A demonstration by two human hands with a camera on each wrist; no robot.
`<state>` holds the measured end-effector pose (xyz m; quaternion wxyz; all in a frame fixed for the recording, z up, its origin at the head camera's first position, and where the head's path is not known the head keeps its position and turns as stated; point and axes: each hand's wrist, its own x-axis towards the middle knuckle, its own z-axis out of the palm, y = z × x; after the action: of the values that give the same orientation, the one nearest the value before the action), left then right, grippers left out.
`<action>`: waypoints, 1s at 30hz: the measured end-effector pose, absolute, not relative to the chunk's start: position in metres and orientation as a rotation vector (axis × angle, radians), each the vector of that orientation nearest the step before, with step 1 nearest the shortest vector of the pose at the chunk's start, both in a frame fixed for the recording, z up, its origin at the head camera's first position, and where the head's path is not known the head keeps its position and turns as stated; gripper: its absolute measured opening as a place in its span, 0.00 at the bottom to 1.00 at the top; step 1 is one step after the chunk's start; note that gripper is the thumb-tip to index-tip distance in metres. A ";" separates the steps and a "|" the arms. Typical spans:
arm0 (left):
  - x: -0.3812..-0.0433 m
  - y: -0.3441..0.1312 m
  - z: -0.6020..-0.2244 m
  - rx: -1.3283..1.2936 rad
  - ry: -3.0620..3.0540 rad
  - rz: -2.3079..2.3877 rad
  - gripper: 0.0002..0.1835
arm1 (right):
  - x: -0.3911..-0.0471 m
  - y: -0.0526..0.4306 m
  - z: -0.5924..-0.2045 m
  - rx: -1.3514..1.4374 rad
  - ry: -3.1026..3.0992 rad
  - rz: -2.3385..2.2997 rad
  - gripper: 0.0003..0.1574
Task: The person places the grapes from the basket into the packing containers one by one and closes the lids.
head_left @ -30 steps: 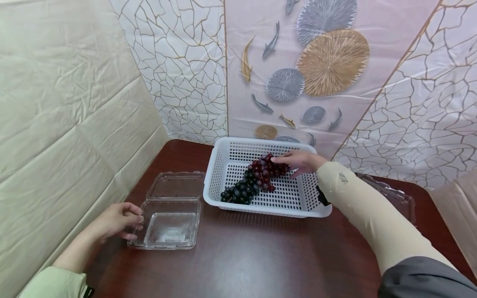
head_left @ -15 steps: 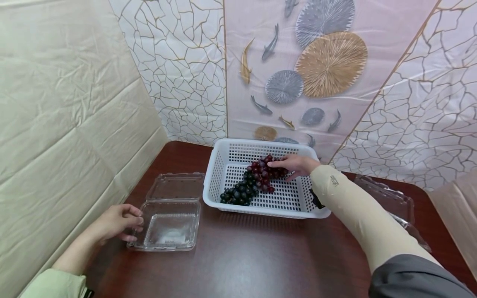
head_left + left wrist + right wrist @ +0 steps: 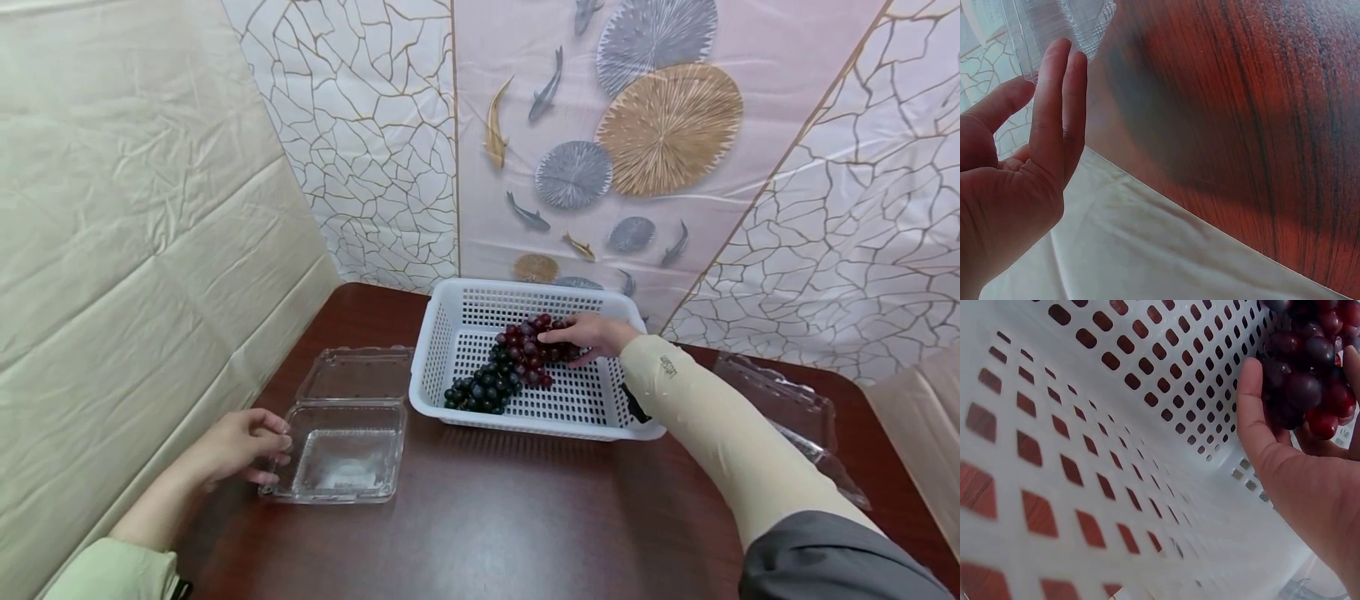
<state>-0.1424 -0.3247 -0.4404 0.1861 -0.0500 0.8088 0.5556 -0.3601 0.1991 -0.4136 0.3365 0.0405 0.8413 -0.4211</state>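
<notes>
A clear plastic clamshell container [image 3: 347,450] lies with its lid folded back on the left of the table. My left hand [image 3: 240,446] pinches its near left edge between thumb and fingers; in the left wrist view the fingers [image 3: 1054,106] lie along the clear wall. Inside a white perforated basket [image 3: 540,430], my right hand [image 3: 588,333] curls round a bunch of red grapes [image 3: 525,342]. The right wrist view shows thumb and fingers on both sides of these grapes [image 3: 1304,390]. A bunch of black grapes [image 3: 483,387] rests beside them, toward the basket's left front.
Another clear plastic container [image 3: 795,400] stands at the right, partly hidden by my right sleeve [image 3: 720,433]. The dark red wooden table [image 3: 510,517] meets a cream cloth wall [image 3: 172,275] on the left and a patterned backdrop [image 3: 390,167] behind.
My right hand has moved slightly left and down onto the red grapes, and its fingers have closed in round them. The left hand and its container stay in place.
</notes>
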 end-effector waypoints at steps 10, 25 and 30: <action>-0.142 -0.322 -0.441 -0.122 2.271 1.573 0.15 | -0.360 0.199 -0.418 0.095 2.169 -1.222 0.55; -0.143 -0.324 -0.443 -0.125 2.285 1.566 0.15 | -0.354 0.214 -0.403 -0.046 2.090 -1.398 0.59; -0.144 -0.324 -0.443 -0.124 2.280 1.566 0.15 | -0.356 0.216 -0.394 -0.076 2.051 -1.465 0.57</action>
<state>-0.1436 -0.3239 -0.4430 0.1854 -0.0439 0.8093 0.5557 -0.3561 0.2163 -0.3942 0.3049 -0.0288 0.7745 -0.5534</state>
